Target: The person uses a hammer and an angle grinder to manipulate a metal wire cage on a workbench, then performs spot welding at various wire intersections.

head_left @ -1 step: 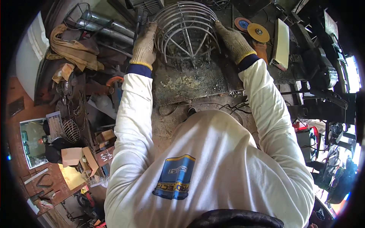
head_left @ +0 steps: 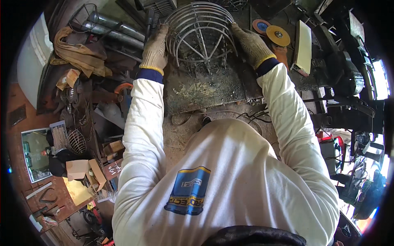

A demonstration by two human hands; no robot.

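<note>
A domed wire basket (head_left: 200, 30) of curved grey metal rods stands on a dark, dirt-covered work table (head_left: 197, 92), at the far middle. Its ribs and cross rods show bare metal. At its left side is my left hand (head_left: 156, 47), in a beige knit glove with a yellow cuff, its fingers closed on the outer rods. On the opposite side my right hand (head_left: 249, 44), gloved alike, grips the rim rods. The fingertips of both hands are partly hidden by the glove backs and rods.
Right of my right hand lie an orange angle grinder (head_left: 280, 52) with a yellow disc (head_left: 278, 36), another disc (head_left: 261, 26) and a cream rectangular bar (head_left: 303, 47). A brown cloth (head_left: 76, 51) and metal tubes (head_left: 117, 30) are on the left. Cables (head_left: 256, 117) trail below the table edge.
Almost nothing differs. The basket and both hands have shifted very slightly to the left, and both hands keep their hold.
</note>
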